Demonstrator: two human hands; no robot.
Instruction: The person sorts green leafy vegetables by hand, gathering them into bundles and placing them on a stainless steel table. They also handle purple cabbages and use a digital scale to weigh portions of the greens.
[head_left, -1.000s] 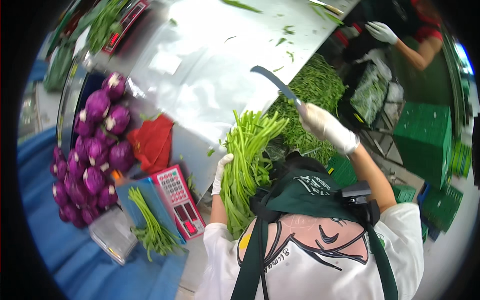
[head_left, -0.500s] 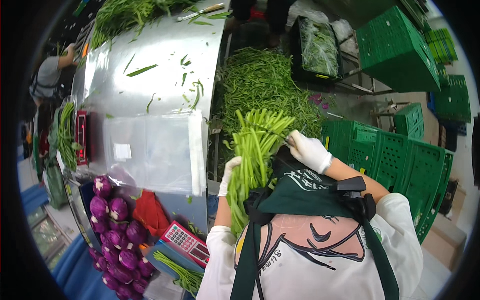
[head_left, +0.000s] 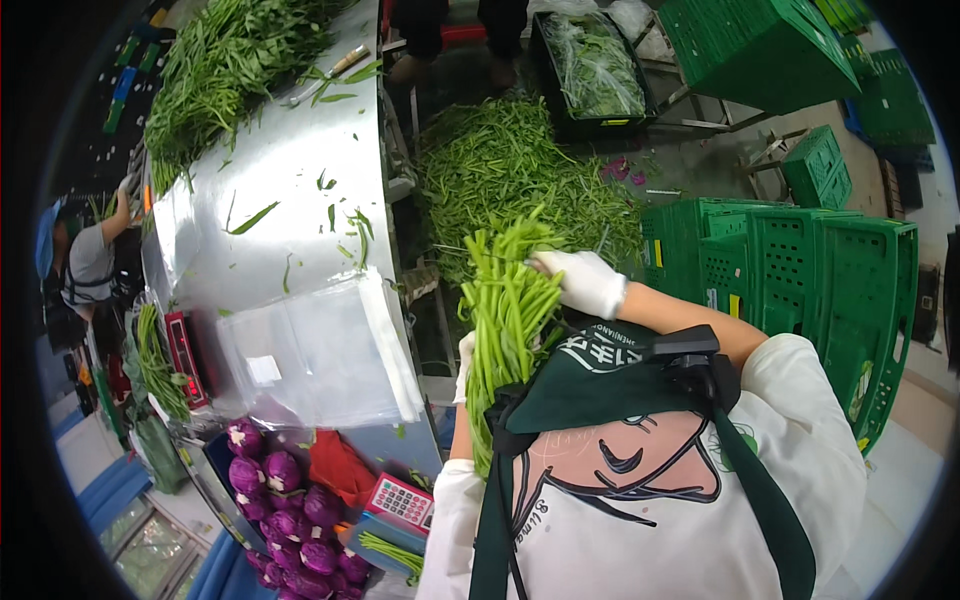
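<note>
A bunch of long green stalks, water spinach by its look, stands in front of my chest with the stem ends pointing away from me. My left hand, in a white glove, is closed round its left side; most of the fingers are hidden behind the stalks. White-gloved too, my right hand is closed at the upper right of the bunch, against the stem ends. It grips a thin dark blade that lies across the stalks; the handle is hidden in the glove.
Beyond the bunch lies a heap of cut greens. On the left, a metal table bears clear plastic bags, a wooden-handled knife and more greens. Purple cabbages sit lower left. Green crates stand right.
My right hand has moved left across the stem ends, and the blade now reaches past the bunch's left side. Short stem ends lean away at the top. The whole view has turned slightly.
</note>
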